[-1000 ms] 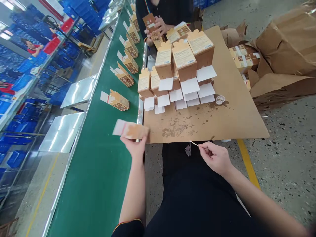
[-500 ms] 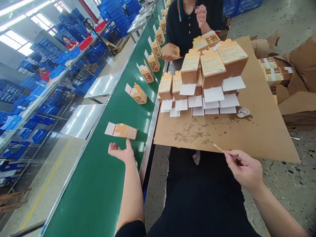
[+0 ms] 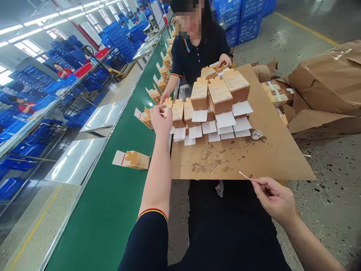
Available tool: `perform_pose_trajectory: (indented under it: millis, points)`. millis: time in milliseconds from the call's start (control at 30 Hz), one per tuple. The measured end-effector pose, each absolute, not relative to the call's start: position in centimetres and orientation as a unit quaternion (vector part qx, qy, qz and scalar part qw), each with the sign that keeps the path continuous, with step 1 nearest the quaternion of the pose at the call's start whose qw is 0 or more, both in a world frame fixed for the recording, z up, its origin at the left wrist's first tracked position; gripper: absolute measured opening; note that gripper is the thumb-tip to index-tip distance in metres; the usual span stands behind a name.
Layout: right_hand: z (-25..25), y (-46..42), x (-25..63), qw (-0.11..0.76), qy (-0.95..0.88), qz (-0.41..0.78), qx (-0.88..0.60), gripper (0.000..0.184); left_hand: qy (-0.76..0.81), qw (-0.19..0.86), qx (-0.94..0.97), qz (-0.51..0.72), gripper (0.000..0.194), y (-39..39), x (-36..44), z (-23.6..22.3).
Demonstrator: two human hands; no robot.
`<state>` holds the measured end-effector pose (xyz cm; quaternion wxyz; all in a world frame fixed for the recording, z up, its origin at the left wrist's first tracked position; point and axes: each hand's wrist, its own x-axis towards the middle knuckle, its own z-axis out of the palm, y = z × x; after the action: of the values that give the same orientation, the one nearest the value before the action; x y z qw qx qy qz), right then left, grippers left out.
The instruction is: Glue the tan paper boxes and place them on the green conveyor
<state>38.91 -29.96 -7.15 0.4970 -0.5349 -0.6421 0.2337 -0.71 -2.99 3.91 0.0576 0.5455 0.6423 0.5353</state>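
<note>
My left hand (image 3: 162,118) reaches forward over the table's left edge, fingers loosely apart. It is right beside a small carton (image 3: 168,103) at the left end of the stack; its thumb side is hidden, and whether it touches the carton I cannot tell. Below my forearm, another carton (image 3: 137,160) lies on the green conveyor belt (image 3: 93,210) with its white flap open to the left. My right hand (image 3: 275,197) pinches a cotton swab (image 3: 244,175) over the cardboard's near edge. Brown and tan cartons (image 3: 220,94) are piled on the cardboard sheet (image 3: 270,158), white flaps facing me.
A co-worker (image 3: 197,49) stands behind the pile, one hand (image 3: 166,92) by the left cartons and the other on cartons at the back. A small clear dish (image 3: 257,134) stands among wet spots. More cartons (image 3: 156,96) line the belt. An opened brown paper package (image 3: 324,86) lies right.
My left hand has moved forward from the belt to the stack's left end. The co-worker's arm now reaches toward that end. My right hand still holds the swab. The view has tilted up.
</note>
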Motion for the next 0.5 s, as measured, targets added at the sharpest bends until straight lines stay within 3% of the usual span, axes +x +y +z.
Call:
perform_pose_trajectory:
  millis: [67,133,267,400,500]
  points:
    - [-7.0,-30.2,39.2,0.497,-0.636,0.23,-0.544,0.031,0.668,0.042,0.529,0.522,0.033,-1.2,-1.3,4.4]
    - [-6.8,-30.4,39.6,0.495,-0.632,0.229,-0.55,0.033,0.716,0.093,0.468,0.511,0.037,0.4,-2.1,4.3]
    - [-6.5,-30.5,40.0,0.5,-0.629,0.224,-0.551,0.035,0.76,0.199,0.387,0.483,0.029,1.8,-3.2,3.5]
    - [-5.8,-29.6,40.4,0.5,-0.626,0.206,-0.561,0.032,0.764,0.183,0.376,0.491,0.029,-0.1,-4.2,3.3]
    - [-4.4,-27.0,41.7,0.49,-0.635,0.15,-0.578,0.026,0.713,0.156,0.354,0.585,0.042,-4.3,-5.5,3.1]
